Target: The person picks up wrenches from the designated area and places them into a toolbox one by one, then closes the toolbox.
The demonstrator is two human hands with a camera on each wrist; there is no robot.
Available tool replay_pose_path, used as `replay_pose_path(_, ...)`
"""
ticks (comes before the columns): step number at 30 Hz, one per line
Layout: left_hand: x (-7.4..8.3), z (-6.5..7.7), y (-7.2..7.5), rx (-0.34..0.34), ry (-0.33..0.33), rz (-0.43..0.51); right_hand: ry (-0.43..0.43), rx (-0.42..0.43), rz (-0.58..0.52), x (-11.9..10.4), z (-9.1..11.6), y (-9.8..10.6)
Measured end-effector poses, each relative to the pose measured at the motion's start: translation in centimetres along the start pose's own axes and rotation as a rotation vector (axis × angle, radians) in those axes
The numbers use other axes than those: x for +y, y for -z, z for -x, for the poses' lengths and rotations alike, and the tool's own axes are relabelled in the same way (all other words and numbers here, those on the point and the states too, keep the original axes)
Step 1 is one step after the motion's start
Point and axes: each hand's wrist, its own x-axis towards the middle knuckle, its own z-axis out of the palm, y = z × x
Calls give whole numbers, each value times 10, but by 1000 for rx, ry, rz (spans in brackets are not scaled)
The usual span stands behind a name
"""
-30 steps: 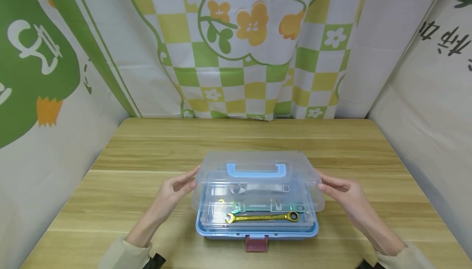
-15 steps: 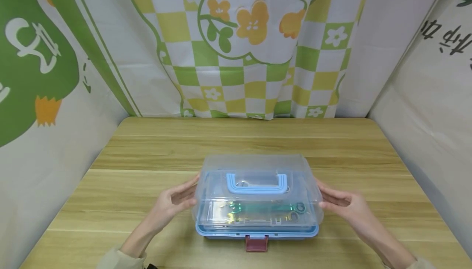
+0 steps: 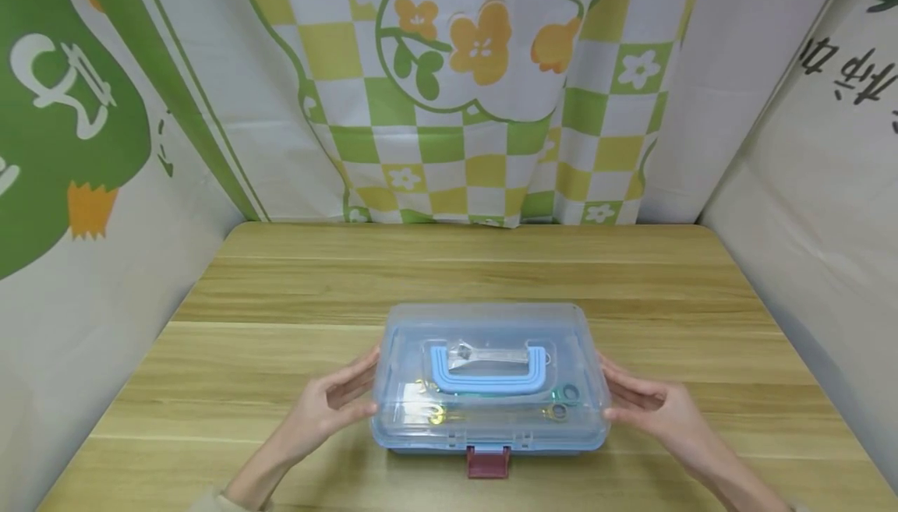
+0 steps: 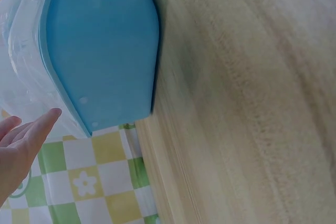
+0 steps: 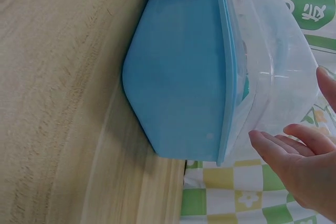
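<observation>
A toolbox with a light blue base [image 4: 105, 51] sits on the table, its clear lid [image 3: 491, 323] lowered over it. Through the lid I see a silver adjustable wrench [image 3: 487, 355], a green wrench [image 3: 567, 394] and a gold wrench [image 3: 436, 415]. A blue handle [image 3: 489, 385] lies on top of the lid. At the front, the dark red latch [image 3: 488, 465] hangs outward. My left hand [image 3: 323, 409] touches the lid's left side with extended fingers. Opposite it, my right hand [image 3: 666, 415] rests its fingertips and thumb against the right side.
The wooden table [image 3: 281, 286] extends around the toolbox. Behind it hangs a green and yellow checked curtain [image 3: 463, 153]. White printed cloth walls [image 3: 807, 208] stand at both sides.
The lid has swung down toward the front and now meets the base's rim. Both hands have come down and nearer with it. The base and latch have stayed in place.
</observation>
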Motion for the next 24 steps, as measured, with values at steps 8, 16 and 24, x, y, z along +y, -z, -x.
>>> replay_pose_path(8, -3, 5, -4, 12, 0, -14, -19, -5, 35, 1, 4, -3)
replay_pose_path(16, -5, 6, -5, 7, 17, -11, -20, 5, 53, 6, 6, -3)
replay_pose_path(24, -3, 8, -8, 24, 47, -42, 135, -12, 208, 4, 5, 0)
